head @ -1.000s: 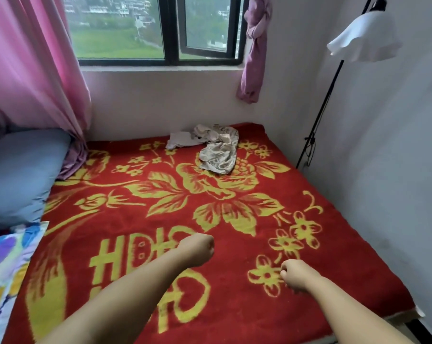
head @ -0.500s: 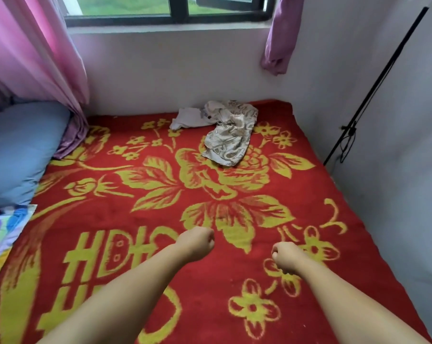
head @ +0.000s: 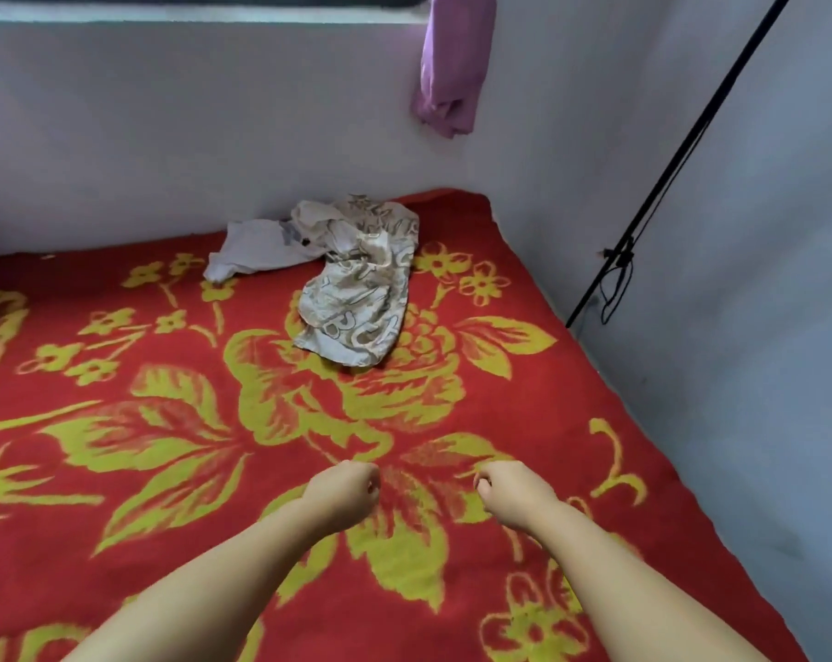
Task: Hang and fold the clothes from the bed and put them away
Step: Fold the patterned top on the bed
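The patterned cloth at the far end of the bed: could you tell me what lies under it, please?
The patterned cloth lies on the red blanket, its far end overlapping a grey garment. Anything else beneath its folds is covered.

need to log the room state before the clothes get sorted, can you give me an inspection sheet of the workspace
surface: bed under a red blanket with a yellow flower print.
job's things: patterned beige garment crumpled near the far wall; white garment beside it on the left, the two touching.
clutter: nothing seen.
grips: left hand and right hand fisted over the blanket, holding nothing, well short of the clothes.
cables: thin black cord looped on the black lamp pole.
surroundings: white walls, purple curtain hanging at the far corner.
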